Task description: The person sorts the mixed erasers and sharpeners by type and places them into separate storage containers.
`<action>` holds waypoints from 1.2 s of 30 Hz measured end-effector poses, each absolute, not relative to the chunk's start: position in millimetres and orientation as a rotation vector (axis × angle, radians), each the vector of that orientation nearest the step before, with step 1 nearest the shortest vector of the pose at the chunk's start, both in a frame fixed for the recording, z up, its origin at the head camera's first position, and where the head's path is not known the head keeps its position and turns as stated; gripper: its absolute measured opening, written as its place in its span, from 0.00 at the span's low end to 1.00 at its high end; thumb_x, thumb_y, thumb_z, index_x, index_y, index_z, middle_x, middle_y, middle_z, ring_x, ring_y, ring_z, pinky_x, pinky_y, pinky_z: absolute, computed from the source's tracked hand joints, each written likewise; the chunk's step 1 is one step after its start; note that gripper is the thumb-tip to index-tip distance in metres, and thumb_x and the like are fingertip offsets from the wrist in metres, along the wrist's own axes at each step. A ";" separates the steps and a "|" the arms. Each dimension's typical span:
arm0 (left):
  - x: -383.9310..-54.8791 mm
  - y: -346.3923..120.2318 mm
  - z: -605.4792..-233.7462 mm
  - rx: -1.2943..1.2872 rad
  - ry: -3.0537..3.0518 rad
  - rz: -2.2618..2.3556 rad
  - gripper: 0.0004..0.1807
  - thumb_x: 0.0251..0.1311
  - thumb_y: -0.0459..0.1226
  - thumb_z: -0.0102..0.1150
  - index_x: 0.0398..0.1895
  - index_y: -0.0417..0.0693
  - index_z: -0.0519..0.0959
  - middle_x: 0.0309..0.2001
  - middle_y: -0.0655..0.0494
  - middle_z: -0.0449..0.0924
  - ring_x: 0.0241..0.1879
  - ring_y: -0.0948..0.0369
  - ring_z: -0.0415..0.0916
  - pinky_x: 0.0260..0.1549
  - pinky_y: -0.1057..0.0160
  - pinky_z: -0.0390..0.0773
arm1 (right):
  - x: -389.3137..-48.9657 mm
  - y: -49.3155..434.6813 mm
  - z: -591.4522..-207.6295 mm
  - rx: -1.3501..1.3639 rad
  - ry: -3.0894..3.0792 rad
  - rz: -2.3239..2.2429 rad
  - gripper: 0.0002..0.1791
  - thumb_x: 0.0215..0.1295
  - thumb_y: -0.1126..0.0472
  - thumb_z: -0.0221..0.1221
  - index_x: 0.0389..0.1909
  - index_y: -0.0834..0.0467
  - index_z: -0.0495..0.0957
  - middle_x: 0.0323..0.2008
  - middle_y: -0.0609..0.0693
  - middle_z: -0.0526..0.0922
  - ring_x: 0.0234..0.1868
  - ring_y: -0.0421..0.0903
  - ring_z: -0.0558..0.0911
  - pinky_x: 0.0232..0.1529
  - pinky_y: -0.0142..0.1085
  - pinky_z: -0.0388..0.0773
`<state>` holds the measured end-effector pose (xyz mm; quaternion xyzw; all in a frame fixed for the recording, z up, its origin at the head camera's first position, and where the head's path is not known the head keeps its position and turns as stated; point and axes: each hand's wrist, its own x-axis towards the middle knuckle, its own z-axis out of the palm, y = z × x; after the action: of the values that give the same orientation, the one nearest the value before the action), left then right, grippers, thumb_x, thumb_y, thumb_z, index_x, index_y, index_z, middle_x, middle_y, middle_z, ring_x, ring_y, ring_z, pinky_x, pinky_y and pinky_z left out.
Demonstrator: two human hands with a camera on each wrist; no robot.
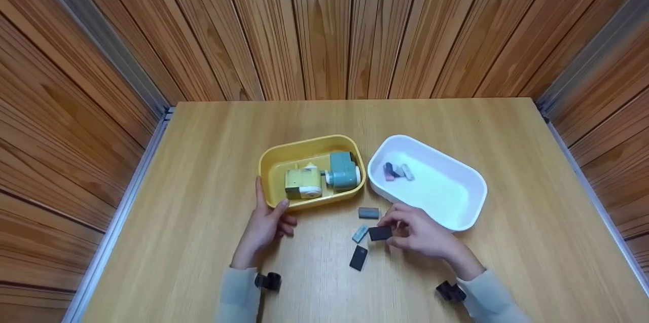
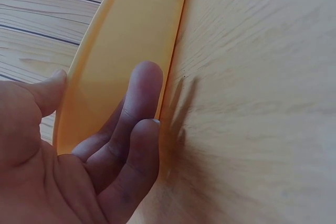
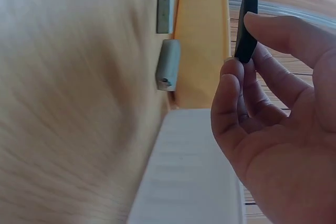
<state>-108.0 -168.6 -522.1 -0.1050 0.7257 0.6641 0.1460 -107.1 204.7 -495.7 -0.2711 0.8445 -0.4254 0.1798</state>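
Note:
My left hand (image 1: 263, 226) holds the near left corner of a yellow tub (image 1: 312, 145), its thumb at the rim and other fingers along the outer wall. Inside lie a pale yellow boxy device (image 1: 300, 180) and a teal one (image 1: 341, 170), both with white round parts. My right hand (image 1: 418, 231) pinches a flat black rectangular piece (image 3: 247, 24) between thumb and fingertips, raised in front of the white tub (image 1: 441, 196). Close by on the table are a grey block (image 1: 368, 213), a small blue-grey block (image 1: 360, 233) and another flat black piece (image 1: 358, 258).
Several small pieces (image 1: 398, 171), pink, dark and whitish, lie at the left end of the white tub. Both tubs stand side by side on the wooden table (image 1: 203, 160). Wood-panelled walls (image 1: 324, 29) enclose the table behind and at both sides.

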 end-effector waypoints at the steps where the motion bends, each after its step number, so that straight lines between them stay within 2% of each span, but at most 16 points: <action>1: -108.0 -168.5 -522.3 -0.303 2.090 1.912 0.51 0.75 0.43 0.50 0.77 0.68 0.19 0.37 0.32 0.83 0.29 0.42 0.83 0.29 0.51 0.82 | -106.3 204.5 -493.8 -0.764 2.389 -1.198 0.18 0.59 0.64 0.69 0.47 0.44 0.83 0.43 0.39 0.78 0.43 0.46 0.77 0.44 0.41 0.77; 9: -109.1 -169.4 -533.0 -0.291 2.136 1.912 0.51 0.74 0.47 0.52 0.76 0.76 0.20 0.33 0.41 0.85 0.27 0.48 0.84 0.27 0.55 0.82 | -105.1 206.2 -480.9 -0.760 2.441 -1.169 0.18 0.60 0.64 0.68 0.48 0.42 0.83 0.44 0.36 0.78 0.44 0.43 0.78 0.45 0.40 0.78; 15: -108.9 -169.6 -533.4 -0.297 2.116 1.918 0.51 0.74 0.47 0.52 0.75 0.78 0.20 0.33 0.42 0.85 0.27 0.47 0.84 0.28 0.55 0.82 | -108.5 209.6 -477.3 -0.755 2.488 -1.144 0.17 0.60 0.64 0.69 0.48 0.43 0.83 0.43 0.35 0.77 0.42 0.43 0.78 0.45 0.41 0.78; 23: -109.7 -169.4 -534.1 -0.297 2.108 1.923 0.51 0.74 0.47 0.52 0.76 0.77 0.20 0.33 0.42 0.85 0.27 0.48 0.84 0.28 0.55 0.83 | -114.4 216.4 -466.2 -0.760 2.521 -1.175 0.16 0.60 0.65 0.69 0.46 0.44 0.83 0.43 0.37 0.78 0.43 0.53 0.79 0.44 0.46 0.78; 29: -109.5 -168.9 -534.2 -0.284 2.108 1.939 0.50 0.75 0.45 0.51 0.76 0.74 0.21 0.32 0.41 0.85 0.26 0.48 0.83 0.27 0.55 0.83 | -118.7 222.6 -458.3 -0.806 2.588 -1.155 0.18 0.59 0.67 0.68 0.47 0.44 0.84 0.44 0.36 0.78 0.43 0.43 0.78 0.44 0.38 0.78; 33: -109.9 -168.4 -532.8 -0.315 2.080 1.942 0.50 0.75 0.44 0.50 0.76 0.76 0.20 0.32 0.41 0.85 0.27 0.49 0.83 0.28 0.54 0.83 | -121.1 226.6 -454.7 -0.819 2.612 -1.149 0.19 0.59 0.67 0.68 0.48 0.44 0.83 0.45 0.36 0.78 0.44 0.40 0.77 0.46 0.42 0.79; 36: -110.3 -168.2 -532.1 -0.330 2.072 1.939 0.50 0.75 0.44 0.51 0.76 0.77 0.21 0.33 0.42 0.85 0.27 0.49 0.83 0.28 0.54 0.83 | -123.6 229.5 -453.0 -0.849 2.633 -1.134 0.18 0.59 0.67 0.68 0.48 0.45 0.83 0.45 0.37 0.78 0.44 0.41 0.78 0.44 0.44 0.80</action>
<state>-110.3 -168.2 -532.1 -0.1145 0.7178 0.6719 0.1419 -123.6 229.5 -453.0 -0.2832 0.8781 -0.3782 0.0759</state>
